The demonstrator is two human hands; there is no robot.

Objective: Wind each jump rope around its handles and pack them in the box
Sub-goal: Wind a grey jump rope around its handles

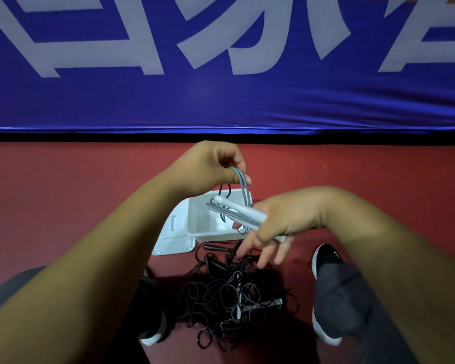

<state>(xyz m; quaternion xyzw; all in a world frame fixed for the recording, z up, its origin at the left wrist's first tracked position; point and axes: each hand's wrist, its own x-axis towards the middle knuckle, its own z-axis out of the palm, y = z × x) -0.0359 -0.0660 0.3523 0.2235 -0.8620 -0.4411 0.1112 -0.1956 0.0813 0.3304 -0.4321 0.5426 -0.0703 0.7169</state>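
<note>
Left grip pinches grey rope, right grip clamps white handles (over the box).

Single view, head-worn, wide-angle. We look forward and down from close above our own forearms; left hand and right hand sit mid-frame. Red floor fills the lower half, blue banner the upper (its bottom edge bows slightly).

Grey trousers, black white-soled shoes

Smooth white plastic box, glossy grey handles, matt red floor.
</note>
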